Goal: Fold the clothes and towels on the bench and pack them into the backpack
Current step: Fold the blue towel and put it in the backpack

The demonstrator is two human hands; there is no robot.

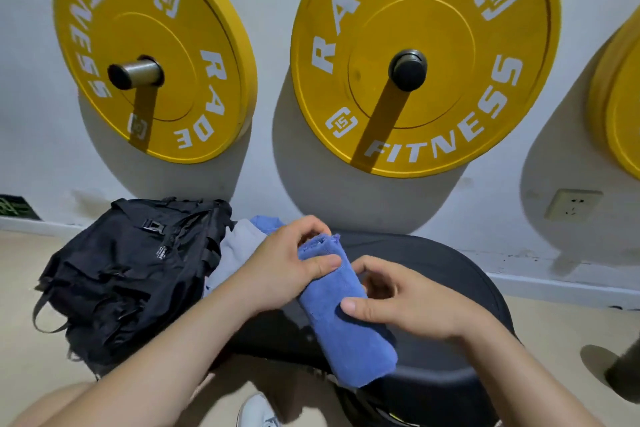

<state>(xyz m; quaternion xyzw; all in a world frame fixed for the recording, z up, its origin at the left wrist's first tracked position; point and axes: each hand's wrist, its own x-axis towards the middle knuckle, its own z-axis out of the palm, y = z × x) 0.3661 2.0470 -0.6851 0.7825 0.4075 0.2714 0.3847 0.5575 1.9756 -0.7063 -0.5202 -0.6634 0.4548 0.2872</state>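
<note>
While both hands work at the centre of the frame, their fingers are closed on a folded blue towel (346, 340). The left hand (284, 263) curls its fingers over the towel's upper end, where the loose edges meet, and its thumb lies flat across the top of the fold. The right hand (408, 302), just to the right, sets its thumb on the towel's middle and curls its fingers against the right edge, pinching the layers.

The towel is a narrow, thick bundle slanting from centre toward lower right, lying on the black padded bench (460, 288). It looks soft, light and limp, with a rough pile that should not slip. It is not fragile, but the folds will likely spring open if let go. The safest hold is probably a pinch through all layers near the open upper end, with the other hand under the closed lower end.

Left of the left hand, a grey garment (239, 246) and a second blue cloth (265, 222) lie crumpled against the black backpack (131, 274) at centre left. Whether the backpack's mouth is open cannot be told.

Across the top of the frame, yellow plates (433, 28) hang on pegs on a white wall. A socket (573, 204) sits at right, and a white shoe (256, 412) shows at the bottom edge.
</note>
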